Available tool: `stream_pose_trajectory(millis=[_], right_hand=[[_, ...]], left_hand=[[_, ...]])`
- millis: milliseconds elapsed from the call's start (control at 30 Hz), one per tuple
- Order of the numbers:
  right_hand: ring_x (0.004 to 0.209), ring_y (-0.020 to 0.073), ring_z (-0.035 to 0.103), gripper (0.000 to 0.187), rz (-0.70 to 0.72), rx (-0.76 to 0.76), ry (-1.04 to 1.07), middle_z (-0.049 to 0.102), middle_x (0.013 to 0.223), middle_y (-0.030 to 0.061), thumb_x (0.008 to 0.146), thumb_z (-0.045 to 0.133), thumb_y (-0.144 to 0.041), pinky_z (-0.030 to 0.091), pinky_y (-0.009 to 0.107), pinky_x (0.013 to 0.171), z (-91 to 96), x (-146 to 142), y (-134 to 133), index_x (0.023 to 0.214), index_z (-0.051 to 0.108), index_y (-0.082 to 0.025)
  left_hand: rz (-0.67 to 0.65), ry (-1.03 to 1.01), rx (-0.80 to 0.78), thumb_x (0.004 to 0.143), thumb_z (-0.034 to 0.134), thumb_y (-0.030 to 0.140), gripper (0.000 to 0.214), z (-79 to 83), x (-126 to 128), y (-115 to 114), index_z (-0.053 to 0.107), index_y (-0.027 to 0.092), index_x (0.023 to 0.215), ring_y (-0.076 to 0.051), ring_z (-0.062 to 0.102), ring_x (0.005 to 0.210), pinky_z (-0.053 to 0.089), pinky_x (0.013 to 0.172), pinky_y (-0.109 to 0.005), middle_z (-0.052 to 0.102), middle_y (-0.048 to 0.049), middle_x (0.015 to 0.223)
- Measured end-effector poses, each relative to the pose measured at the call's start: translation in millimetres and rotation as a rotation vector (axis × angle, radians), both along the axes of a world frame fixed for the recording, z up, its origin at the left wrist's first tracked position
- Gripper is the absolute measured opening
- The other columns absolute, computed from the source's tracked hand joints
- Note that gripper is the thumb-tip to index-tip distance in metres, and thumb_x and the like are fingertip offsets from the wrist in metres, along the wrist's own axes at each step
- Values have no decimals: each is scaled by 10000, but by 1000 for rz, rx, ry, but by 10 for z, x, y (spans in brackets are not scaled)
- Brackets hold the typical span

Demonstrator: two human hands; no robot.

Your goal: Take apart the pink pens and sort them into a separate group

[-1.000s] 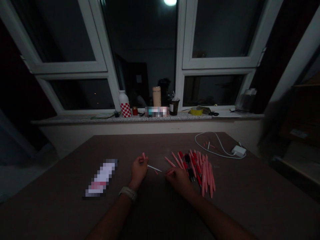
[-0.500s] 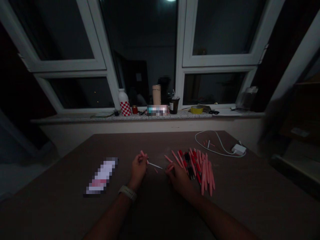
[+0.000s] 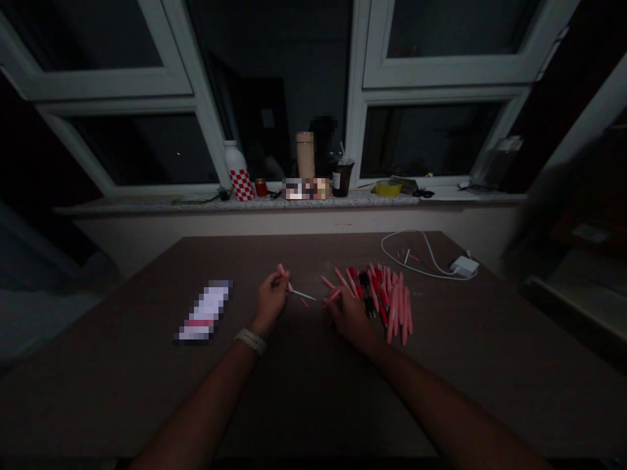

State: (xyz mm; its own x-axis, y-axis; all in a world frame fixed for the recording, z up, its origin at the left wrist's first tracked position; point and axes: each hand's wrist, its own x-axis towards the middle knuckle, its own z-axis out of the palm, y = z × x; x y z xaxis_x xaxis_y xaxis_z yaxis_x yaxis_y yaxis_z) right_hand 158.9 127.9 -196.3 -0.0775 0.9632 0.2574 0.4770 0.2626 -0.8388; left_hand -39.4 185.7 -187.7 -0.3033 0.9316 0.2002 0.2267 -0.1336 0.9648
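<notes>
In the head view, the left hand was raised over the middle of the table, thumb and fingers pinching a short pink tube. A slim white rod ran rightward from beside those fingertips; whether the grip held it too could not be told. The right hand, just to the right, had its grip closed around a pink barrel, partly hidden by the fingers. A small pink piece lay between the hands.

To the right, near the right hand, pink pens lay in a heap with red pens among them. Farther right lay a white charger, its cable looped around more small pieces. A blurred phone lay well left of the left hand.

The tube and barrel looked light, stiff and smooth, probably plastic, and likely to roll or slip if held loosely; mid-length seemed the surest hold. The rod looked thin enough to bend, so a gentle pinch near its end beside the tube seemed best.
</notes>
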Motion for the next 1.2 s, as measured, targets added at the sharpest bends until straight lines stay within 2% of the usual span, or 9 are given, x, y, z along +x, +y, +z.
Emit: stream_pose_trajectory(millis=[100, 167, 333, 433, 567, 700, 867, 1067, 1200], right_hand=[[537, 130, 590, 142, -4, -11, 14, 612, 647, -23, 921, 470, -327, 422, 225, 522, 38, -1, -16, 860, 505, -204], [506, 125, 578, 166, 4, -33, 54, 612, 645, -20, 927, 454, -343, 412, 218, 483, 66, -2, -34, 861, 509, -201], [464, 121, 558, 194, 16, -30, 125, 630, 685, -3, 917, 466, -374, 399, 221, 440, 79, 0, -53, 837, 497, -200], [499, 124, 574, 197, 11, 8, 124, 639, 719, 8, 908, 483, -373, 416, 226, 470, 58, 1, -46, 816, 503, -200], [498, 124, 562, 195, 16, -10, 117, 629, 698, 1, 917, 474, -370, 422, 229, 489, 52, -1, -48, 835, 524, -200], [543, 126, 573, 182, 28, 14, 81, 627, 685, 3, 902, 510, -342, 427, 232, 536, 74, 10, -54, 807, 549, -192], [616, 136, 598, 137, 61, 13, 43, 643, 695, 3, 858, 582, -306, 427, 224, 562, 79, 28, -42, 804, 589, -180], [668, 138, 628, 46, 62, 23, 22, 677, 747, 9, 817, 625, -215, 448, 232, 618, 70, 25, -58, 832, 630, -172], [744, 144, 655, 50, 60, 47, -30, 703, 808, 18, 802, 643, -163, 453, 237, 666, 67, 32, -72, 850, 649, -174]], left_hand=[[-30, 62, 18, 768, 613, 534, 448, 26, -98, 46, 642, 127, 951, -145, 591, 596, 428, 548, -227, 644, -39, 698], [-4, 162, 6, 777, 618, 503, 482, 48, -190, 69, 599, 125, 1076, -178, 629, 663, 450, 606, -254, 660, -48, 726], [54, 591, -118, 812, 605, 419, 604, 130, -390, 31, 430, 129, 1312, -260, 675, 804, 450, 689, -313, 690, -78, 759], [86, 789, -193, 838, 568, 401, 585, 162, -433, -21, 404, 137, 1334, -291, 682, 868, 446, 700, -323, 708, -130, 862], [79, 972, -230, 859, 510, 399, 500, 148, -426, -51, 449, 155, 1291, -315, 679, 909, 445, 701, -329, 700, -170, 976], [25, 1009, -217, 858, 502, 450, 481, 115, -426, -42, 474, 188, 1261, -323, 676, 919, 444, 698, -332, 704, -148, 988], [57, 997, -212, 858, 496, 506, 497, 98, -438, -28, 490, 191, 1243, -314, 674, 914, 441, 702, -324, 703, -150, 999], [32, 918, -208, 867, 497, 488, 464, 122, -445, -32, 497, 198, 1229, -298, 681, 878, 418, 658, -305, 721, -103, 850], [38, 917, -159, 878, 490, 474, 449, 109, -460, -38, 501, 192, 1228, -290, 679, 836, 412, 642, -306, 717, -98, 849]])
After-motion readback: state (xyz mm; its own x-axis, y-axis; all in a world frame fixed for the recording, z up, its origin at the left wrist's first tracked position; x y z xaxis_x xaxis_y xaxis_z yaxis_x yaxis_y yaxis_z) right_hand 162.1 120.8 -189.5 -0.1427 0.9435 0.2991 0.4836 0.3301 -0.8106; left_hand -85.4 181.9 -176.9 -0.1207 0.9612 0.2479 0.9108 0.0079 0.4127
